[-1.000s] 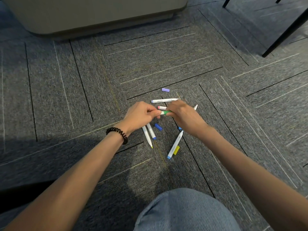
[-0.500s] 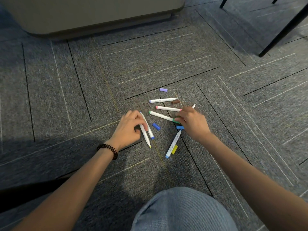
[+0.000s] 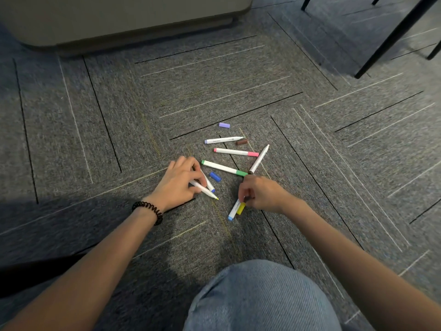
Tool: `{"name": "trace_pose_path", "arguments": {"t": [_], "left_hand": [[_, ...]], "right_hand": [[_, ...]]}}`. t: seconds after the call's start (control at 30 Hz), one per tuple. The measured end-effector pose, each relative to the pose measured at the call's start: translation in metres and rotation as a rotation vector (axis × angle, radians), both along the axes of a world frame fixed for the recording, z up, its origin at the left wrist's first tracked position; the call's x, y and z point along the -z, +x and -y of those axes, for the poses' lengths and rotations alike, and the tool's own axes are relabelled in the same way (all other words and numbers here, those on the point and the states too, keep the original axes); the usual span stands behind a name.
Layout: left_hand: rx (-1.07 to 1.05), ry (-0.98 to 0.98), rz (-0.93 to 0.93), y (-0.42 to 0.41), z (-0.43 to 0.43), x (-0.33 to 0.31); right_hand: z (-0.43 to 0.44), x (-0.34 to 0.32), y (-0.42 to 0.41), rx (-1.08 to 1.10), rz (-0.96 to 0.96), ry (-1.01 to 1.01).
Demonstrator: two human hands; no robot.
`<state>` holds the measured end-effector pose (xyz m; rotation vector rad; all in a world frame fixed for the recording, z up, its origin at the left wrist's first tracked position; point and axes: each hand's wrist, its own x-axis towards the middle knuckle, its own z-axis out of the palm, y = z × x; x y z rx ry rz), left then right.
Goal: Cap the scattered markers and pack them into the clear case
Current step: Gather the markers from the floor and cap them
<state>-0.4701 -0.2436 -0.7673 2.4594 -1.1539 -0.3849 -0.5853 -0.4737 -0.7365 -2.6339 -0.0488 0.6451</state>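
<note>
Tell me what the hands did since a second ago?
They let go of the green marker, capped and lying on the carpet. The left hand dropped to grip the yellow-tipped marker; the right hand came toward the person to pinch the yellow cap. The purple cap stayed.

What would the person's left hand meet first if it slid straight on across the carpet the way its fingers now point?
Probably the loose blue cap, lying just beyond the left hand, which grips a yellow-tipped marker. The green marker lies past it.
</note>
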Motion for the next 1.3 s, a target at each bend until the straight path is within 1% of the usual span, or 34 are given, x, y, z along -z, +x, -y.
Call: {"name": "trace_pose_path", "arguments": {"t": [0.27,0.37,0.43,0.53,0.6,0.67,0.87,0.97,1.07,1.17,1.3], "left_hand": [[-0.053,-0.081,-0.084,0.000,0.007,0.001],[-0.103,-0.138,-0.129,0.001,0.010,-0.003],[-0.139,-0.190,-0.169,0.002,0.012,-0.006],[-0.155,-0.224,-0.206,0.004,0.013,-0.011],[-0.150,-0.223,-0.200,0.004,0.014,-0.013],[-0.149,-0.220,-0.192,0.004,0.016,-0.015],[-0.137,-0.199,-0.256,0.003,0.020,-0.020],[-0.124,-0.200,-0.282,0.002,0.021,-0.019],[-0.134,-0.191,-0.262,-0.001,0.022,-0.021],[-0.124,-0.162,-0.232,-0.002,0.022,-0.023],[-0.103,-0.172,-0.235,-0.004,0.023,-0.024]], "right_hand": [[-0.014,0.001,-0.006,-0.058,0.012,-0.060],[-0.013,0.002,-0.004,-0.036,0.038,-0.039],[-0.008,0.003,-0.001,0.064,0.088,0.060],[0.002,0.003,0.007,0.301,0.150,0.278],[0.007,-0.001,0.012,0.398,0.185,0.348],[0.010,-0.004,0.017,0.450,0.220,0.375],[0.013,-0.010,0.027,0.435,0.280,0.407],[0.014,-0.009,0.029,0.423,0.329,0.376],[0.017,-0.007,0.029,0.433,0.374,0.331],[0.018,-0.009,0.029,0.467,0.386,0.367],[0.018,-0.009,0.031,0.480,0.384,0.438]]}}
